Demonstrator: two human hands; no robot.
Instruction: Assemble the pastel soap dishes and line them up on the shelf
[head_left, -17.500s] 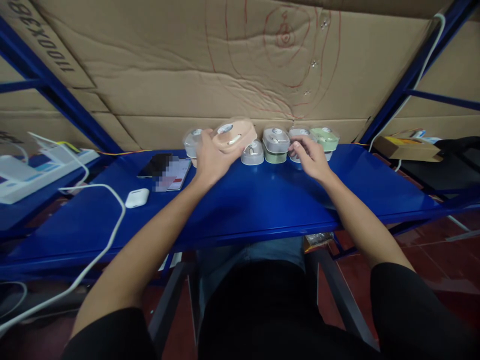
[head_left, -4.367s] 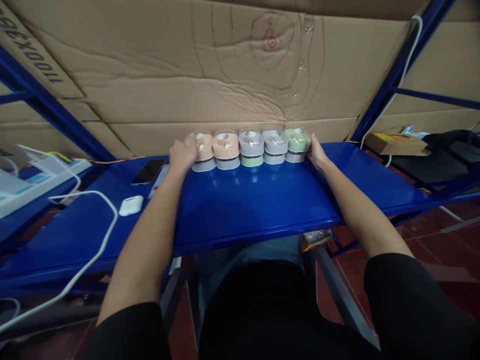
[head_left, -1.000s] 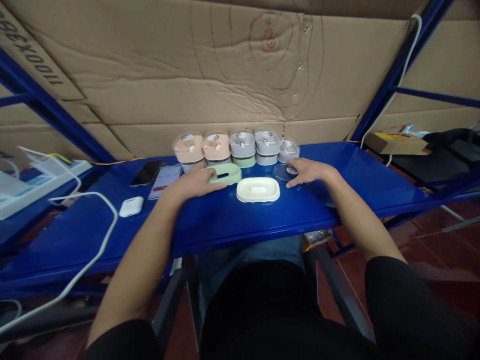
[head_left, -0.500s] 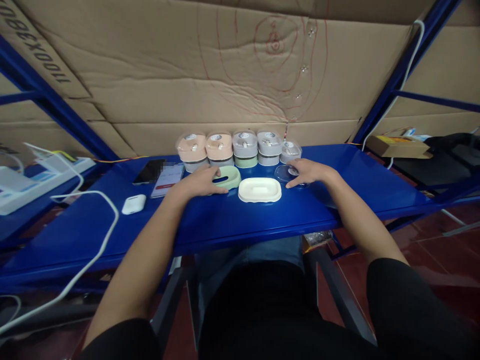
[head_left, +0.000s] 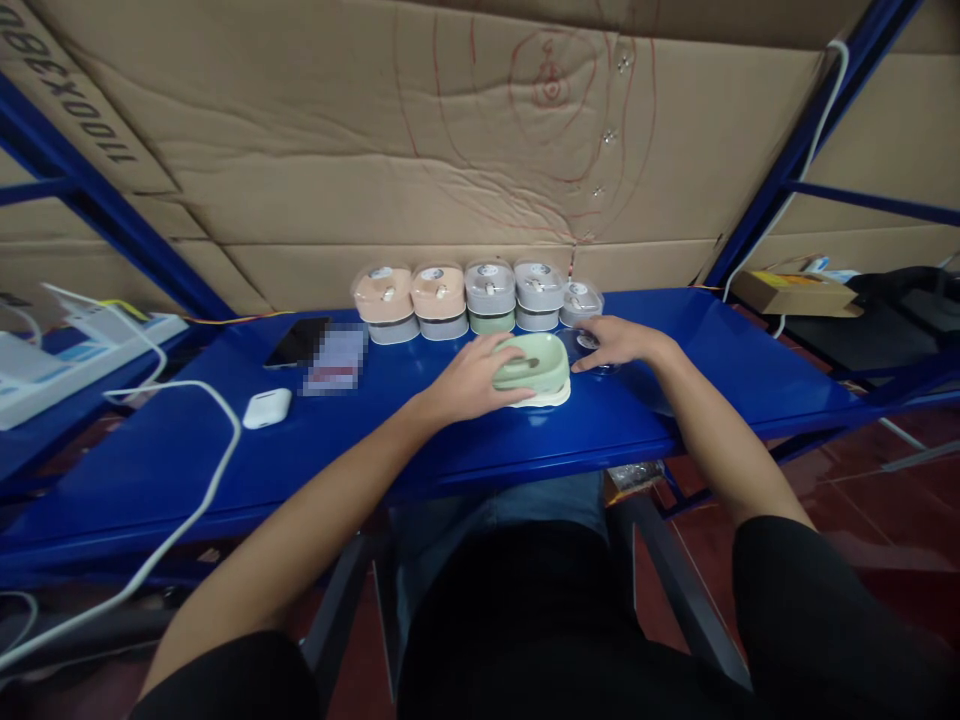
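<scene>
My left hand (head_left: pixel 480 385) is closed around the side of a light green oval soap-dish-like piece (head_left: pixel 553 352), its thumb at the near edge and its fingers at the far side. The green piece is above a cream oval base (head_left: pixel 553 397), covering most of it; I cannot tell whether they touch. My right hand (head_left: pixel 619 343) spans a clear plastic lid (head_left: pixel 570 345) bearing a round label, thumb at the near edge and fingers at the far edge. The lid is low at the table, right of the green piece.
Several lidded boxes in peach, grey and green (head_left: pixel 439 295) stand stacked along the back of the blue table (head_left: pixel 450 450). Left of them are a dark phone (head_left: pixel 296 343), a blurred-out screen (head_left: pixel 335 360) and a white earbud case (head_left: pixel 268 408). A white cable (head_left: pixel 217 470) loops at far left.
My left hand has moved right, carrying the green piece from beside the cream base to above it. My right hand has stayed at the clear lid.
</scene>
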